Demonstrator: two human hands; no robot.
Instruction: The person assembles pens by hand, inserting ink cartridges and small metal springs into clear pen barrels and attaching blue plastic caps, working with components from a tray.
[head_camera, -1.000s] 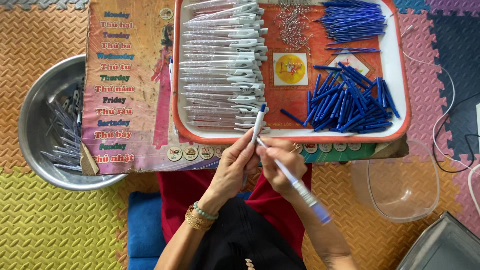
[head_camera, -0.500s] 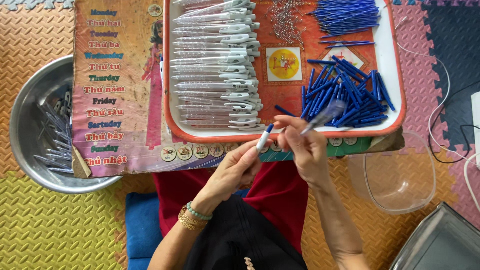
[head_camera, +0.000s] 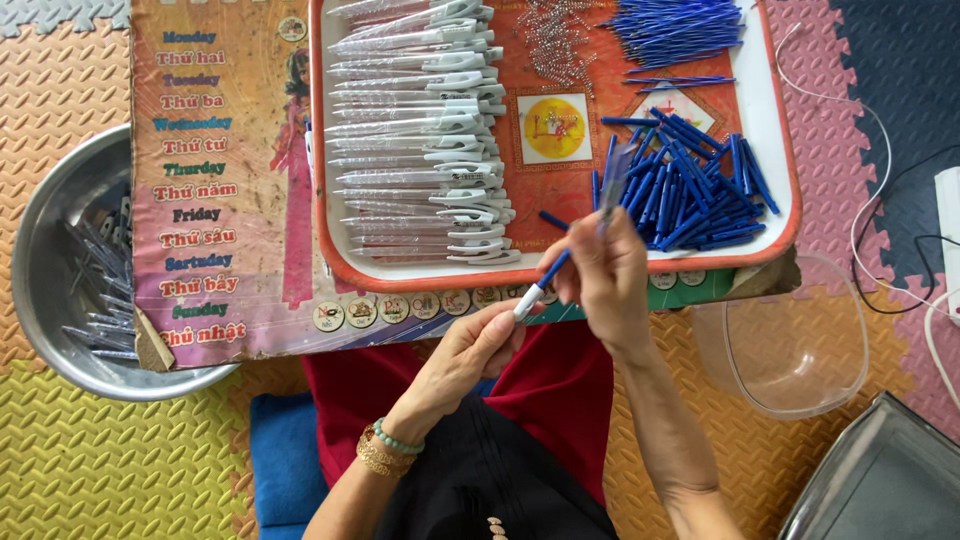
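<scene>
Just below the tray's (head_camera: 790, 150) near rim, the left hand (head_camera: 470, 355) pinches a white-tipped blue pen part (head_camera: 540, 285) steady while the right hand (head_camera: 605, 275) grips a blurred clear barrel (head_camera: 615, 180), angled for joining, loose blue pieces (head_camera: 700, 190) close behind

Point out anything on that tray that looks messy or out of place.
Mostly orderly: the grey pen barrels lie in neat rows. The blue pieces on the tray form a loose, criss-crossed heap, and one blue piece lies apart near the middle. Nothing looks spilled or broken.
</scene>
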